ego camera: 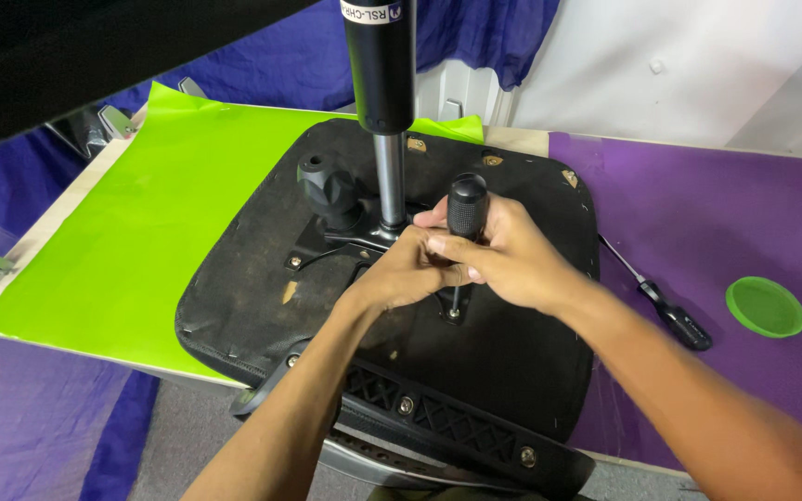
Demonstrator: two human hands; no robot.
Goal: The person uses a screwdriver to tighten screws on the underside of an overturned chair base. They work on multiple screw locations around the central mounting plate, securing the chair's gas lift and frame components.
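Beside the green lid (765,306), both hands, right hand (512,260) and left hand (401,274), grip a screwdriver (465,218).

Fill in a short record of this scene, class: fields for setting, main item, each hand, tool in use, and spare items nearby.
Setting: table covered in green and purple sheets
Main item: upturned chair seat, black underside up, gas cylinder standing upright
Right hand: grips black screwdriver, tip down at a screw
Left hand: steadies the shaft beneath the handle
Nearby: second screwdriver, green lid, black knob
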